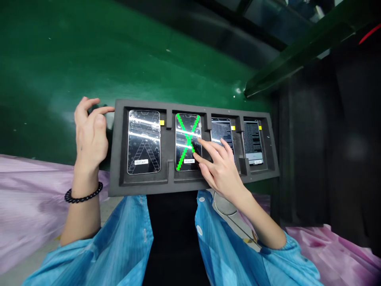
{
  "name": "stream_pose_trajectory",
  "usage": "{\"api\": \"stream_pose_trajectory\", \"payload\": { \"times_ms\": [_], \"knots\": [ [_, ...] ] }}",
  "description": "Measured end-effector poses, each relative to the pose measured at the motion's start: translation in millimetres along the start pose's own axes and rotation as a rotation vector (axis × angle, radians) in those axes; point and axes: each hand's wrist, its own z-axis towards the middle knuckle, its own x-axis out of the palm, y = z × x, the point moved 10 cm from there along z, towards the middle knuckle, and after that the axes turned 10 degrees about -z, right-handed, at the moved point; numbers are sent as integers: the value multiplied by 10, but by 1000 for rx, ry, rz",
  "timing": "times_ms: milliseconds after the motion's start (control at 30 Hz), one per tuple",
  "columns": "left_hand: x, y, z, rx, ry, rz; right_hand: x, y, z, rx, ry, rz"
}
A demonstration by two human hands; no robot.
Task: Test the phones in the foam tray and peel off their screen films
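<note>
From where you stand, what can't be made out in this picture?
All in the head view:
Third phone from the left: lower part mostly hidden behind the right hand.
White label on the leftmost phone: print too small to read.
Red strip: cut off by the right edge.

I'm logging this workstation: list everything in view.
Foam tray: 1, dark grey, centre.
Phones: 4, dark-screened, in tray compartments.
Tags: 3 visible, yellow, beside phones.
Labels: 3 visible, white, on phones.
Table: 1, green, beyond tray.
Beam: 1, green, upper right.
Strip: 1, red, top right.
Round object: 1, pale, below tray.
Cloth: count unclear, pink, both sides.
Bracelet: 1, black, left wrist.
Garment: 1, blue, bottom.
Left hand: 1, bare, at tray's left end.
Right hand: 1, bare, over green-X phone.
</note>
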Motion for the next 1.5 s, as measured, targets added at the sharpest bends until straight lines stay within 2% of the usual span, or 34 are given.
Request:
{"api": "stream_pose_trajectory", "payload": {
  "times_ms": [267, 333, 400, 500, 600, 667, 733, 800, 900, 1033, 1167, 1500],
  "knots": [
    [14, -42, -15, -7, 9, 15, -110, 64, -304, 29, 15, 9],
    [14, -102, -9, 13, 11, -3, -160, 44, -354, 24, 24, 29],
    [7, -247, 48, 78, 6, -23, -262, -17, -333, 24, -8, 32],
    [-10, -551, 308, 215, -43, -33, -418, -125, -110, 27, -91, 4],
    [77, -714, 802, 276, -77, -47, -389, -83, 332, -34, -102, -19],
    [183, -674, 1174, 263, -82, -106, -252, 22, 669, -92, -58, -42],
    [271, -551, 1467, 244, -101, -128, -79, 132, 967, -135, -1, -70],
    [332, -405, 1626, 247, -117, -125, 81, 202, 1186, -154, 53, -94],
    [374, -202, 1673, 252, -137, -123, 231, 227, 1362, -154, 91, -113],
    [427, -89, 1658, 262, -139, -134, 292, 218, 1414, -155, 86, -126],
    [530, -54, 1707, 246, -88, -147, 300, 272, 1381, -184, 87, -102],
    [564, -40, 1713, 225, -62, -121, 199, 678, 1152, -354, 28, -40]
  ]
}}
